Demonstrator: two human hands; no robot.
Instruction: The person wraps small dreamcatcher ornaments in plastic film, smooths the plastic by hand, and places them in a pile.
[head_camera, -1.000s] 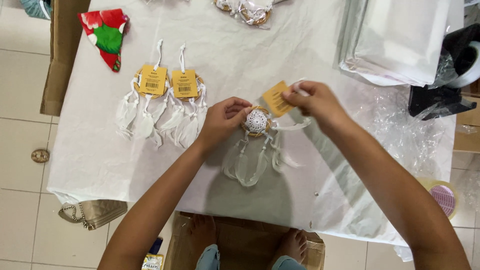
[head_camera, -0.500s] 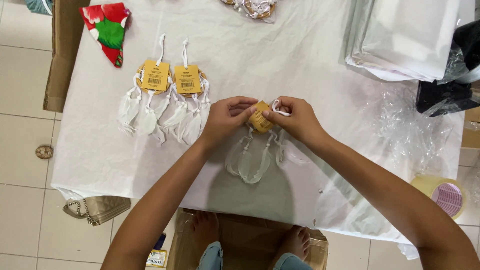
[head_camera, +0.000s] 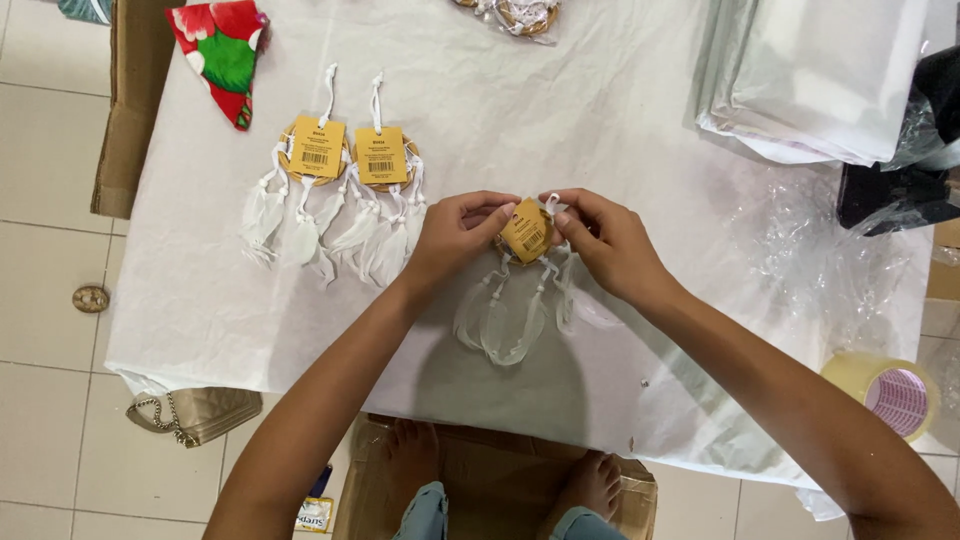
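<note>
A small dreamcatcher (head_camera: 527, 232) with a yellow tag is being pinched at desk (head_camera: 620, 130) centre by left hand (head_camera: 452, 238) and right hand (head_camera: 608, 243), feathers hanging free, right of two finished ones (head_camera: 345, 160).

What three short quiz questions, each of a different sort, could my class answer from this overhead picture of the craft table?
1. True or false: both hands grip the small dreamcatcher with the yellow tag.
2. How many finished dreamcatchers lie side by side to the left of the hands?
3. Which lies at the table's right edge: A) scissors, B) a roll of tape, C) a cup?

Key
1. True: the left hand and right hand pinch the dreamcatcher from either side, its white feathers trailing on the white table cover.
2. Two.
3. B, the roll of tape.
</note>
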